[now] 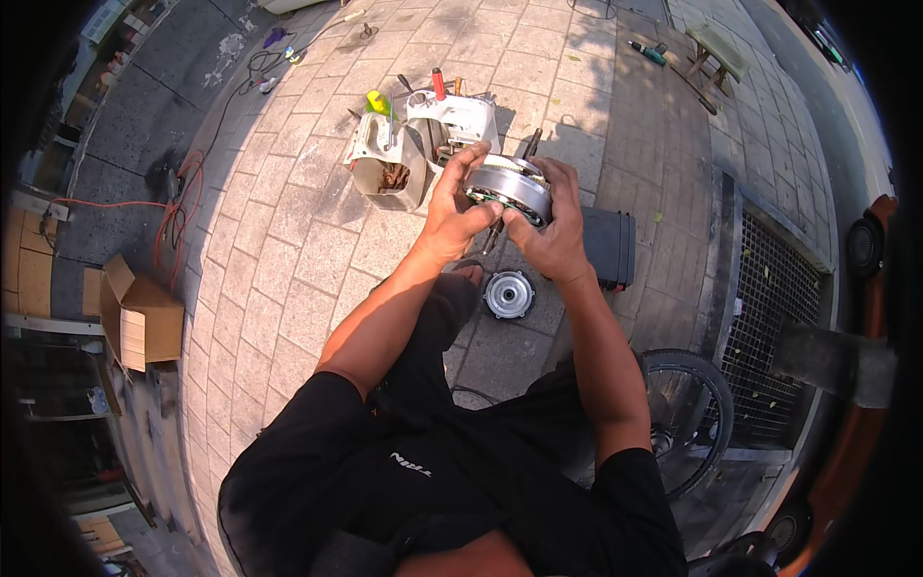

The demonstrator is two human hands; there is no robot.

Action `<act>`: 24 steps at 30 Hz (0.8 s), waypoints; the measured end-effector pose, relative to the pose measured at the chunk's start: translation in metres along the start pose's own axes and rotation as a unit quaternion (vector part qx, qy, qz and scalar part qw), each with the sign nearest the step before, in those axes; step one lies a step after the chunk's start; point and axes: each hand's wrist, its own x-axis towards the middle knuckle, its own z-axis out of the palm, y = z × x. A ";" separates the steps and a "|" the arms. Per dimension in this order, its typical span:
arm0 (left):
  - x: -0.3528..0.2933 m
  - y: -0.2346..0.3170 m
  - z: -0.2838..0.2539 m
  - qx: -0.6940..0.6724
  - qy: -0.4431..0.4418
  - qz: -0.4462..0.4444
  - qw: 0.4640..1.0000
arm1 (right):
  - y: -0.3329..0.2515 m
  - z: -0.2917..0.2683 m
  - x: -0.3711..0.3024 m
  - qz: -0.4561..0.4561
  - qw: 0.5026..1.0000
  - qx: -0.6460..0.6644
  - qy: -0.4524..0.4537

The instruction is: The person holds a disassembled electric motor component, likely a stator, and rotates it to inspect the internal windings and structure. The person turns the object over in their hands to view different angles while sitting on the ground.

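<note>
Both hands hold up a hub motor, a round silver metal drum with a pale toothed ring on its far side and a dark axle sticking out at both ends. My left hand grips its left side, thumb on the near face. From the right my right hand wraps round it, its thumb also at the near edge. Something green shows on the near face between the thumbs. On the paving below lies a round silver hub cover, with small lugs round its rim.
Cut-open white plastic jugs with screwdrivers and other tools stand beyond my left hand. A dark case lies to the right, near a bicycle wheel and a metal grate. Farther off are a green drill, a stool and a cardboard box.
</note>
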 end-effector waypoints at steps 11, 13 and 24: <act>0.000 0.000 0.001 0.002 -0.004 0.002 1.000 | 0.002 0.000 -0.002 0.008 1.000 -0.005 0.000; 0.000 -0.001 0.001 0.003 -0.004 0.004 1.000 | 0.004 0.000 -0.003 0.007 1.000 -0.001 -0.001; -0.001 0.011 0.004 0.017 -0.037 0.036 0.999 | 0.002 -0.001 -0.003 -0.042 0.999 -0.010 -0.001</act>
